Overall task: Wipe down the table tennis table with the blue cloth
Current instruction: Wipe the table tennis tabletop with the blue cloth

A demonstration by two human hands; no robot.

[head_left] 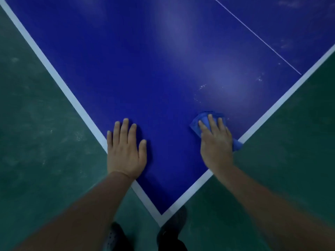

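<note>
The blue table tennis table (154, 78) has white edge lines, and one corner points toward me. My right hand (215, 142) presses flat on the crumpled blue cloth (196, 125) near the right edge line, fingers straight over it. The cloth pokes out beyond my fingertips and at the edge by my wrist. My left hand (126, 151) rests flat on the table top near the left edge line, fingers spread and holding nothing. Whitish smudges (202, 86) lie on the surface just beyond the cloth.
Green floor (39, 133) lies on both sides of the table corner. My dark shoes (174, 225) stand under the corner tip. A thin white centre line (257, 37) runs across the far right of the table.
</note>
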